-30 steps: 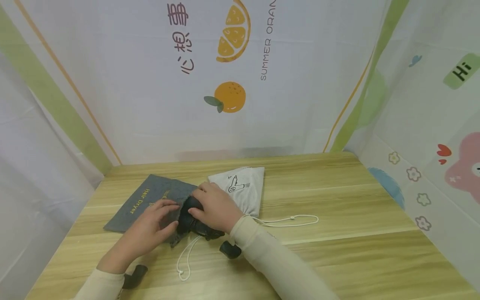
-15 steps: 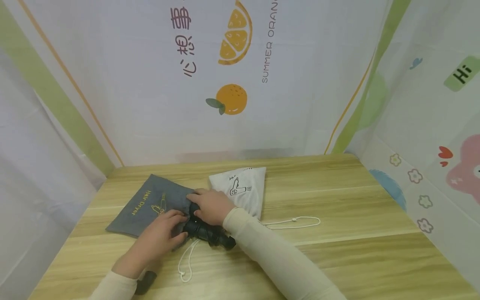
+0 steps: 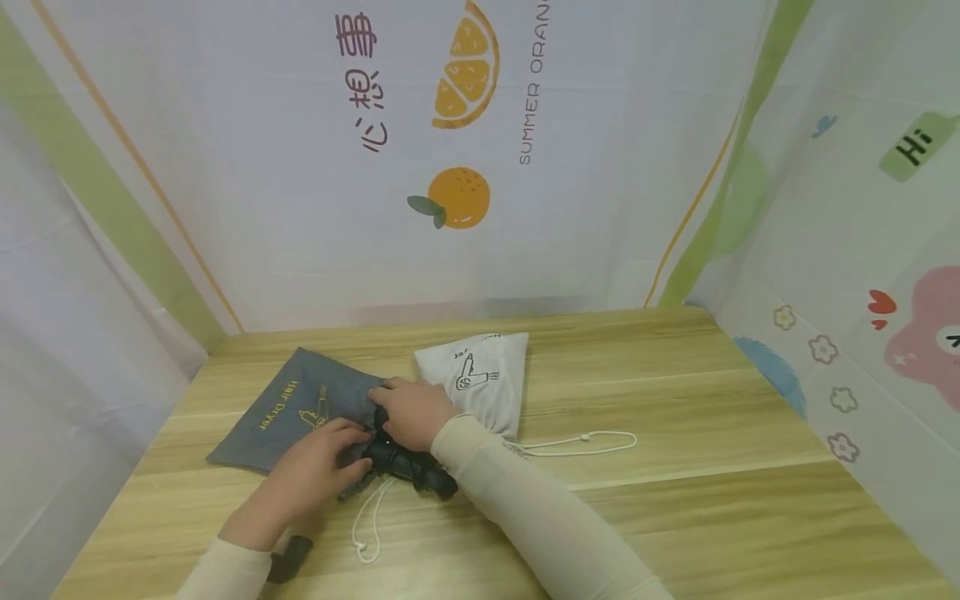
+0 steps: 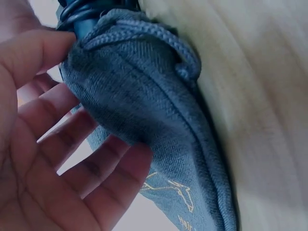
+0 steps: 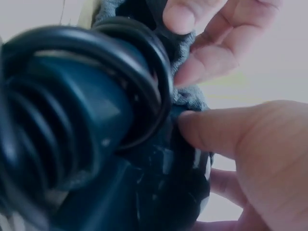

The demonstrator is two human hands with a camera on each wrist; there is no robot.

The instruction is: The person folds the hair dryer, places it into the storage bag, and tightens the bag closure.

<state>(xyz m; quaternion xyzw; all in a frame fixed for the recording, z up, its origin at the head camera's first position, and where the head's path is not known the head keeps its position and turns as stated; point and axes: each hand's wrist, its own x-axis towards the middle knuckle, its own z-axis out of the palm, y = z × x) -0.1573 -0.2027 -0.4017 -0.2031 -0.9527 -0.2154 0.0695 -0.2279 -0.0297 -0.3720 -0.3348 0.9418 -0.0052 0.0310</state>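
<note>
A dark hair dryer (image 3: 408,465) with its black cord (image 5: 144,53) coiled round it sits partly inside a grey drawstring bag (image 3: 273,417), its cord-wrapped end sticking out. Yellow "Hair Dryer" lettering marks the bag. My left hand (image 3: 307,467) pinches the bag's mouth, the thumb at the rim; in the left wrist view its other fingers lie along the grey cloth (image 4: 139,96). My right hand (image 3: 416,414) grips the dryer's body (image 5: 163,187) at the far side of the mouth, thumb on the dark plastic. The rest of the dryer is hidden in the bag.
Behind the right hand lies a white drawstring bag (image 3: 491,383) printed with a dryer. A white cord loop (image 3: 581,442) stretches to the right, and another white cord (image 3: 366,525) lies in front. A printed white cloth (image 3: 570,208) hangs behind the wooden table (image 3: 675,400).
The grey bag's mouth has come further over the dryer. The dryer has turned, its cord-wrapped end now showing toward the front right. Both hands have stayed close to the bag's mouth.
</note>
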